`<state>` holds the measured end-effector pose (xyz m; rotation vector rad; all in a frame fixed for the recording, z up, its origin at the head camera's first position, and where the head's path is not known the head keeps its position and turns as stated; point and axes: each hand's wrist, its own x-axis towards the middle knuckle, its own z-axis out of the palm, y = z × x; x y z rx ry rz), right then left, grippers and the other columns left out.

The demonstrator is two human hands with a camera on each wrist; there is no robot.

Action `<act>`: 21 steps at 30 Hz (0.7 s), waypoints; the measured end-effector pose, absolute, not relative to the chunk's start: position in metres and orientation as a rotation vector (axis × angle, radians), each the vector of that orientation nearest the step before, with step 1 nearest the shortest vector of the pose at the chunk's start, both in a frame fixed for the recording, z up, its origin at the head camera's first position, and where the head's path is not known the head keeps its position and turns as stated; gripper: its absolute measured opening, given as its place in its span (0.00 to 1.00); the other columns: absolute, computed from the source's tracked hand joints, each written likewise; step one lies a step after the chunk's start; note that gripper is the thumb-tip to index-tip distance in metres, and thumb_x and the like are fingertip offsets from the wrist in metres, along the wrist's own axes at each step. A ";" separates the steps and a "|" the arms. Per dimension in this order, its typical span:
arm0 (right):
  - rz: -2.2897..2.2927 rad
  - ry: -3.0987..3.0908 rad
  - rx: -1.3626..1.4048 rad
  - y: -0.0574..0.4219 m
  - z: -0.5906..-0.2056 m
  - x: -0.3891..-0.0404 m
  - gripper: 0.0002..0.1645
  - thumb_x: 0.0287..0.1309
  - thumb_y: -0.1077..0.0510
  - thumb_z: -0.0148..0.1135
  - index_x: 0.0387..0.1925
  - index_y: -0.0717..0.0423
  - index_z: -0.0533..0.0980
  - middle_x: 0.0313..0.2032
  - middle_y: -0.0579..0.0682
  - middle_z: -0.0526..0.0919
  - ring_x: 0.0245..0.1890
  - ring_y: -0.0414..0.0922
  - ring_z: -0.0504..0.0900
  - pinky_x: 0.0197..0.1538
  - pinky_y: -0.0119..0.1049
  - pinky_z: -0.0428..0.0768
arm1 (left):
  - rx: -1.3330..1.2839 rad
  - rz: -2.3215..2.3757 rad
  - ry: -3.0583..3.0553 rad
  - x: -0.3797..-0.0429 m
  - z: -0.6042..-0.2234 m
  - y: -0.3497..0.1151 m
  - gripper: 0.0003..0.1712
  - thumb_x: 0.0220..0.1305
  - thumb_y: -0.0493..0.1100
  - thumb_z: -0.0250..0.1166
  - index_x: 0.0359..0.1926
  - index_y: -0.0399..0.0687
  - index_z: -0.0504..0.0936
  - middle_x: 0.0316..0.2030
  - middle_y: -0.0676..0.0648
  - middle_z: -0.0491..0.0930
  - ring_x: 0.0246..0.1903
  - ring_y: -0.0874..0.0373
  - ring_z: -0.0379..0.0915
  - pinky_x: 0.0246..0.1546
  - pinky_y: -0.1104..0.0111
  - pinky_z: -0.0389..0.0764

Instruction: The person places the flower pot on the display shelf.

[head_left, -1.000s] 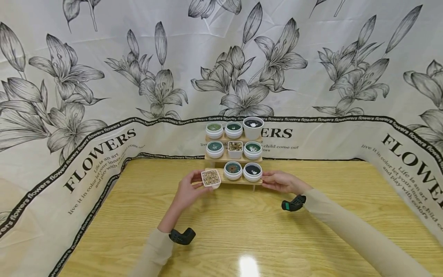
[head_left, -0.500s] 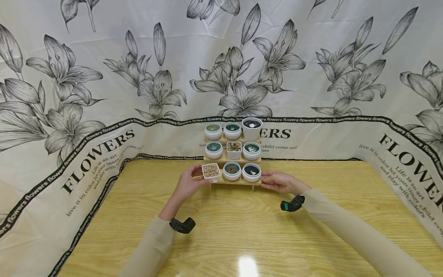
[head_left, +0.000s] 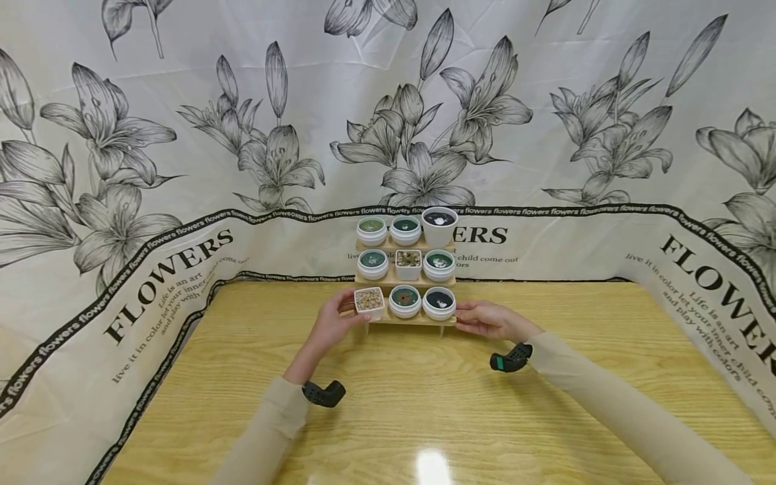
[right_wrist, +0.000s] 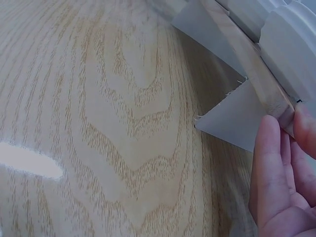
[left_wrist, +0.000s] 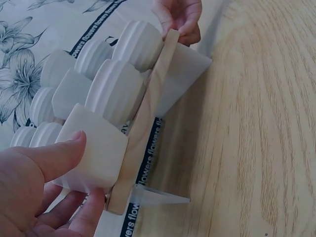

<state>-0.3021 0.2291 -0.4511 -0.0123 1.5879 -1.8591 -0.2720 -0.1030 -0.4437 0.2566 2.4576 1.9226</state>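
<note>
My left hand (head_left: 330, 325) grips a square white pot (head_left: 374, 314) filled with small tan pebbles, at the left end of the lowest shelf of a three-tier wooden stand. In the left wrist view, the thumb lies on the pot's side and the pot's base meets the wooden board (left_wrist: 157, 91). At the opposite end, my right hand (head_left: 494, 320) pinches the tip of that same board (right_wrist: 249, 69) between thumb and fingers. Beside the held pot stand a round pot with a teal and brown top (head_left: 405, 300) and a round dark-topped pot (head_left: 439, 302).
On the middle tier, a square pebble pot (head_left: 409, 265) stands between two round green-topped pots. Two round pots and a taller white pot (head_left: 439, 229) occupy the top tier. Translucent legs (right_wrist: 232, 113) support the lowest board. Behind the stand, a flower-printed cloth (head_left: 279, 155) borders the wooden table (head_left: 388, 397).
My left hand has raised the square pebble pot slightly and brought it level, in line with the other pots on the lowest shelf. My right hand keeps its hold on the board's end.
</note>
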 end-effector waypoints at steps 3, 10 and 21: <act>-1.875 1.578 -0.011 0.229 -0.451 -0.301 0.35 0.70 0.70 0.39 0.71 0.76 0.38 0.35 0.44 0.83 0.37 0.34 0.82 0.47 0.25 0.82 | 0.270 1.932 2.470 -0.272 -0.444 -0.101 0.36 0.56 0.29 0.67 0.64 0.28 0.65 0.57 0.29 0.73 0.56 0.37 0.73 0.54 0.58 0.80; -1.884 1.561 -0.013 0.228 -0.450 -0.299 0.36 0.69 0.70 0.41 0.71 0.75 0.38 0.35 0.45 0.83 0.37 0.35 0.83 0.48 0.26 0.82 | 0.261 1.960 2.486 -0.271 -0.445 -0.098 0.34 0.58 0.30 0.65 0.65 0.30 0.65 0.58 0.29 0.73 0.57 0.37 0.72 0.56 0.57 0.78; -1.887 1.560 0.020 0.226 -0.452 -0.298 0.35 0.69 0.71 0.39 0.71 0.75 0.40 0.34 0.45 0.83 0.36 0.35 0.83 0.47 0.26 0.82 | 0.201 1.999 2.534 -0.267 -0.447 -0.093 0.33 0.59 0.31 0.66 0.64 0.30 0.67 0.56 0.29 0.75 0.55 0.38 0.74 0.55 0.56 0.79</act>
